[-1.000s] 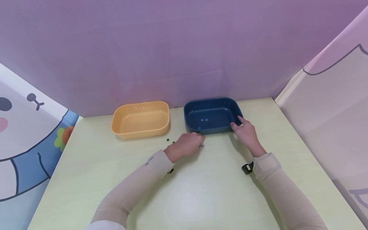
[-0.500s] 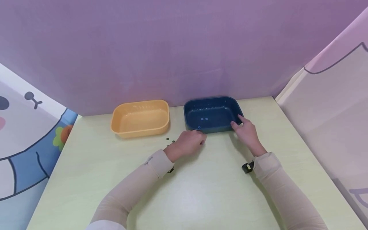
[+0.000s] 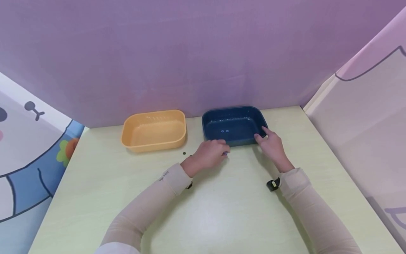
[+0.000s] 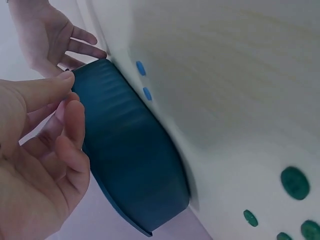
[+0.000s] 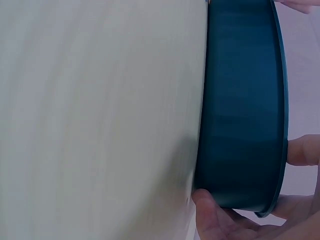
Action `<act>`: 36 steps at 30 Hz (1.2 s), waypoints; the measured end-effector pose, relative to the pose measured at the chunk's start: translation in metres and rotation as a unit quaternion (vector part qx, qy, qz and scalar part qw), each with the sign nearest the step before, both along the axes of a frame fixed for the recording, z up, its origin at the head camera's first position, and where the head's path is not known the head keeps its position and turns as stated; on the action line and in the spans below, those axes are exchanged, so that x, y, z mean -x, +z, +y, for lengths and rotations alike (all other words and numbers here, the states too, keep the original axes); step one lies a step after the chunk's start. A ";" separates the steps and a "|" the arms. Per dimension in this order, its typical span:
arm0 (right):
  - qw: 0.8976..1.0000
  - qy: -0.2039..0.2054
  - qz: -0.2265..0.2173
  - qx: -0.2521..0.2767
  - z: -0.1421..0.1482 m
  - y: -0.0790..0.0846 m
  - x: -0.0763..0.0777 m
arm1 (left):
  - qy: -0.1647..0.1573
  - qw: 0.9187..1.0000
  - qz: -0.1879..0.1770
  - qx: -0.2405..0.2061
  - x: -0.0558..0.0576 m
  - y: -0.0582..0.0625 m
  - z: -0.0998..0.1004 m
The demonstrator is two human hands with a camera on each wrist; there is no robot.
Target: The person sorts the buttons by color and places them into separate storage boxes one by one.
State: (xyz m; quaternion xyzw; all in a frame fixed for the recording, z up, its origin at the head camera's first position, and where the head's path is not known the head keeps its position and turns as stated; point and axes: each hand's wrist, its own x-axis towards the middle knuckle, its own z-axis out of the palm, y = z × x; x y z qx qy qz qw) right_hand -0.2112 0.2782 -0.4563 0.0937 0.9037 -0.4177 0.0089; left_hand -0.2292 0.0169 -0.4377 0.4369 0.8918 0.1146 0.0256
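Beside the near left corner of a dark blue tray (image 3: 234, 142), my left hand (image 3: 210, 153) is raised, thumb and index fingertips together. In the left wrist view a small dark sliver, apparently a button (image 4: 67, 70), shows at that pinch, mostly hidden by the fingers. My right hand (image 3: 272, 147) holds the tray's near right corner, fingers over the rim and another digit against the outer wall. Two blue buttons (image 4: 147, 94) lie on the table in front of the tray. Two more small blue buttons (image 3: 225, 131) show inside it.
A yellow tray (image 3: 153, 146) stands left of the blue one, near the purple back wall (image 3: 190, 63). Several green buttons (image 4: 295, 183) lie on the table (image 3: 209, 211) by my left wrist; one dark button (image 3: 184, 153) shows in the head view. Printed panels flank both sides.
My left hand has lifted slightly and moved toward the blue tray's near rim, now covering a button seen inside earlier. My right hand keeps its hold on the corner.
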 end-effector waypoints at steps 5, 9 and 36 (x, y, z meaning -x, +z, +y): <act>1.000 -0.002 0.003 -0.001 0.000 0.000 0.000 | 0.008 1.000 -0.006 -0.007 0.003 0.007 0.000; 1.000 -0.004 0.005 -0.002 0.000 -0.001 0.000 | 0.020 1.000 -0.009 -0.012 0.008 0.011 0.000; 1.000 -0.007 0.012 0.001 -0.001 0.002 -0.001 | 0.126 0.992 -0.019 -0.022 0.061 0.010 0.011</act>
